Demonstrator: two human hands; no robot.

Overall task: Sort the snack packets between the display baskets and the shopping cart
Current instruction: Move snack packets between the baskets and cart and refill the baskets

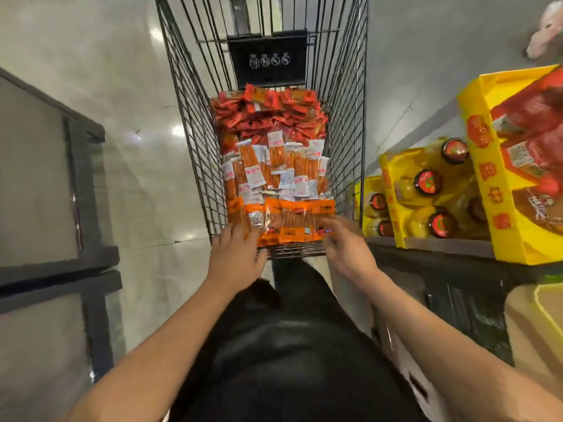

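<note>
Head view, cart: the shopping cart [195, 141] stands straight ahead; snack packets fill its near end in three bands.
Head view, packets: red packets [268, 112] lie farthest, white-and-orange packets [274, 169] in the middle, orange packets [283, 220] against the cart's near edge.
Head view, left hand [236, 257]: at the near left corner, fingers lying fairly straight on the orange packets, not closed round any.
Head view, right hand [347, 251]: at the near right corner, fingers loosely bent, tips at the pile's edge; its grip looks wide, holding nothing.
Head view, shelf: yellow boxes [484, 153] with bottles and red packs sit to the right; no display basket can be made out.
Step, judged: gathering orange packets from the near band.
Advice: scoop from both corners inward, keep to one colour, lift low so the slippery packets do not spill through the wires.
</note>
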